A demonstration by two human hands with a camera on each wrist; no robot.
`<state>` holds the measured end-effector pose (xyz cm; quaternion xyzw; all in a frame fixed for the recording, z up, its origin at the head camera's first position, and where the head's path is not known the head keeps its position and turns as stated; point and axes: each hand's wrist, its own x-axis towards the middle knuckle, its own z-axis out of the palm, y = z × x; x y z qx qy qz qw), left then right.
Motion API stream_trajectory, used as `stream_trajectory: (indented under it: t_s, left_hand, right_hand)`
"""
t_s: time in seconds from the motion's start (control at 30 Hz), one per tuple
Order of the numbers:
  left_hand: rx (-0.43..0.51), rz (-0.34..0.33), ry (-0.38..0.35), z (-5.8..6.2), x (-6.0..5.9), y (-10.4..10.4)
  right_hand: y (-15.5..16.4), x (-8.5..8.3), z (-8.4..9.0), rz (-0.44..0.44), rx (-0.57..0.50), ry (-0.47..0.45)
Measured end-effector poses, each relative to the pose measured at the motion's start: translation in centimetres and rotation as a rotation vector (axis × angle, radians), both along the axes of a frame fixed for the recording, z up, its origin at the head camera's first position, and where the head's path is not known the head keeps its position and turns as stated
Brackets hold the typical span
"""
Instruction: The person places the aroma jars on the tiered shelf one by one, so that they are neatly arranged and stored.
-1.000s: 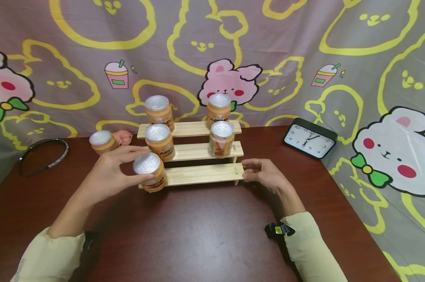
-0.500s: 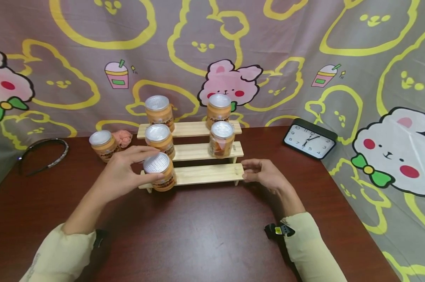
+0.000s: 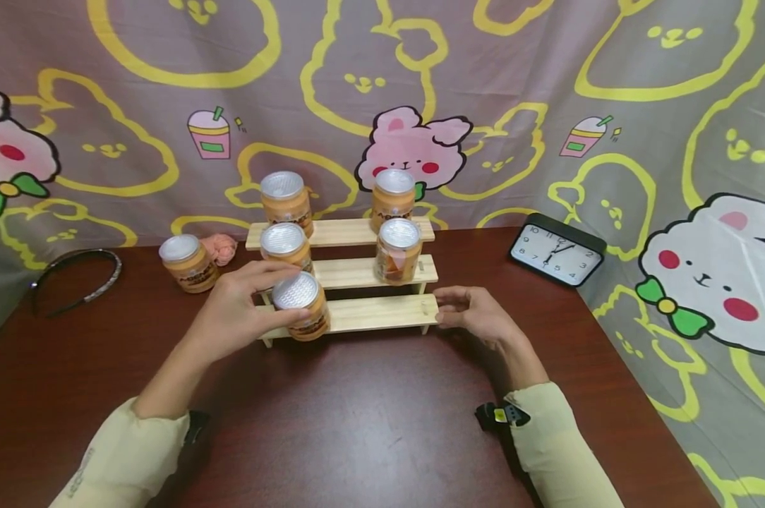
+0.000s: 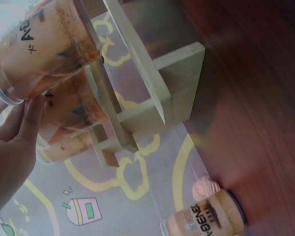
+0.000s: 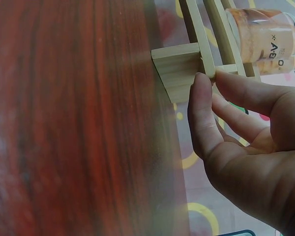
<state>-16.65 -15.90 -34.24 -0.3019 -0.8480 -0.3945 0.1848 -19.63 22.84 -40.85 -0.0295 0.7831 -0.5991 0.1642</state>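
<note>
In the head view my left hand [image 3: 230, 310] grips an orange can [image 3: 317, 317] with a silver lid, thumb in front and fingers behind. The can is over the left part of the lowest step of a wooden three-step rack [image 3: 376, 314]. A gap shows between can and step in the left wrist view. My right hand [image 3: 480, 317] pinches the right end of that step between thumb and fingertips, as the right wrist view shows. On the middle step stand a left can [image 3: 285, 243] and a right can [image 3: 399, 254]. The top step bears two more, a left can [image 3: 286, 201] and a right can [image 3: 394, 201].
Left of the rack, another can [image 3: 192, 264] stands on the dark red table [image 3: 357, 423], with a pink yarn ball [image 3: 221, 248] behind it. A headband [image 3: 109, 282] lies farther left. At the right is a black clock [image 3: 557, 250]. A patterned curtain [image 3: 516, 42] hangs behind.
My left hand has carried its can rightward along the lowest step from the left end. The lone can on the table shows more fully now. My right hand keeps its place.
</note>
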Motion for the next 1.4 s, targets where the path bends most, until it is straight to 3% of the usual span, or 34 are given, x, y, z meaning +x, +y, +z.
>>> stream_trajectory:
  t_s: [0.43, 0.83, 1.17, 1.4]
  left_hand:
    - [0.010, -0.061, 0.008, -0.4, -0.4, 1.8]
    - [-0.005, -0.118, -0.012, 0.1, -0.9, 4.1]
    - [-0.025, -0.145, 0.041, -0.1, -1.9, 6.3]
    - [-0.051, -0.143, -0.013, -0.1, -2.3, 7.8]
  right_hand:
    - [-0.3, -0.2, 0.2, 0.024, -0.006, 0.005]
    - [-0.4, -0.2, 0.2, 0.009, 0.003, 0.013]
    - [-0.3, -0.1, 0.3, 0.006, 0.008, 0.008]
    - [-0.1, 0.0, 0.2, 0.009, 0.005, 0.012]
